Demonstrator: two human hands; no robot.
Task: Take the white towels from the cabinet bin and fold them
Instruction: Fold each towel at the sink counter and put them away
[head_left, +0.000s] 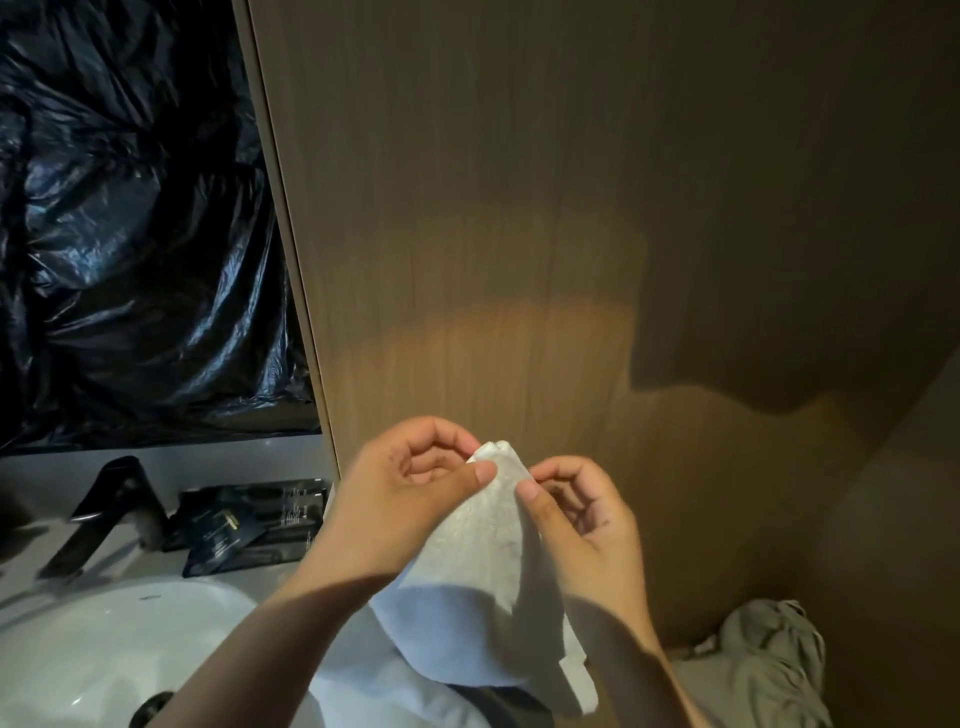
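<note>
Near crinkled black plastic (130, 234) and a smooth wood panel (519, 208), left grip (410, 499) and right grip (582, 519) pinched a nubby white towel (478, 561)

towel (483, 561) between both hands, sink (104, 649) left, faucet (111, 514) behind

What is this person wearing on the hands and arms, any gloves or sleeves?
Nothing that shows. The left hand and right hand are bare, no gloves, no visible rings. Both forearms are uncovered to the frame edge: no sleeve, watch or bracelet. The nails look short and unpainted.
</note>
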